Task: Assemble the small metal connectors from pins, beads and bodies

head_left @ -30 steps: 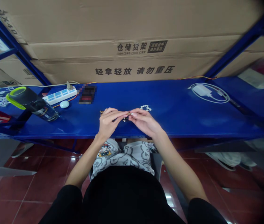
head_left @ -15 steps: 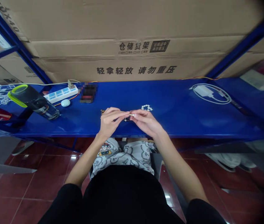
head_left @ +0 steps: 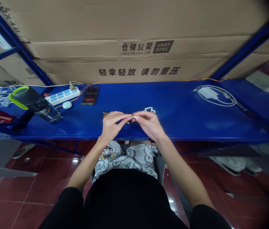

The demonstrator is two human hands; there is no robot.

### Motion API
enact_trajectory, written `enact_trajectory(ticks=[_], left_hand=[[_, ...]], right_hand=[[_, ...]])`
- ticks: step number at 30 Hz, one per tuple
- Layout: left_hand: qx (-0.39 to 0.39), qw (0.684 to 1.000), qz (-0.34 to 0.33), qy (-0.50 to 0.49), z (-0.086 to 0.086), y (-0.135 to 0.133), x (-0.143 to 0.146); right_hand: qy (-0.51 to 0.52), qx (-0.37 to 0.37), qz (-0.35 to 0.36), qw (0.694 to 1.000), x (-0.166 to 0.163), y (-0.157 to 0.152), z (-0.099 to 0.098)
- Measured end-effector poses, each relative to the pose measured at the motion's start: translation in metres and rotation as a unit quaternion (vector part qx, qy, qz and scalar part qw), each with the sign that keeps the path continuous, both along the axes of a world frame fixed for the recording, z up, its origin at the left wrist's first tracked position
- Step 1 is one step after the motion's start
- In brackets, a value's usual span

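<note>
My left hand [head_left: 111, 124] and my right hand [head_left: 148, 124] meet fingertip to fingertip over the front of the blue shelf [head_left: 177, 117]. Both are pinched closed. Between the right fingertips sits a small white bead [head_left: 135, 117]. The left fingers pinch something thin that I cannot make out. A small cluster of white beads [head_left: 150, 109] lies on the shelf just behind my right hand. A small dark and gold object [head_left: 106, 114] peeks out behind my left hand.
A green-lidded bottle [head_left: 33, 103] lies at the left, with a white power strip [head_left: 62, 94], a pale round object [head_left: 67, 105] and a dark phone [head_left: 90, 94] near it. A white charger with coiled cable [head_left: 211, 94] sits at the right. Cardboard boxes [head_left: 134, 41] stand behind.
Both hands stay pinched together at the same spot; the fingertips have shifted only slightly.
</note>
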State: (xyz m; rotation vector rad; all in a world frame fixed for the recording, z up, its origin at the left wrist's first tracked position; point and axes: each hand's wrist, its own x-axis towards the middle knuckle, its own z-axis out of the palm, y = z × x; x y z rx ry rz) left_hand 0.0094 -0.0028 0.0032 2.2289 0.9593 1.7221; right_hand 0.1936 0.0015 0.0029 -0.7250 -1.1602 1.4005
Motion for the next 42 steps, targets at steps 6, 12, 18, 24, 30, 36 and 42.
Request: enact_trajectory(ticks=[6,12,18,24,30,36,42], left_hand=[[0.012,0.999,-0.031,-0.017,0.000,-0.002,0.002],[0.025,0.999,-0.033,-0.003,0.000,0.000,0.001],[0.020,0.999,-0.030,0.005,0.001,-0.001,0.001],[0.002,1.000,-0.014,-0.008,0.004,-0.002,0.002],[-0.033,0.999,0.011,-0.014,0.006,-0.002,0.001],[-0.046,0.999,-0.011,-0.020,0.003,0.000,0.001],[-0.075,0.996,0.002,-0.036,0.004,0.002,0.001]], right_hand=[[0.018,-0.001,0.012,1.000,0.001,0.000,0.000],[0.031,-0.044,0.049,0.997,0.003,0.002,0.000],[0.041,-0.071,0.091,0.992,0.006,0.001,0.002],[-0.024,0.003,0.005,1.000,0.001,0.000,-0.001],[-0.146,0.095,-0.085,0.981,-0.003,-0.004,0.001],[-0.178,0.148,-0.112,0.966,-0.003,-0.004,0.000],[-0.164,0.121,-0.121,0.971,0.002,-0.002,0.000]])
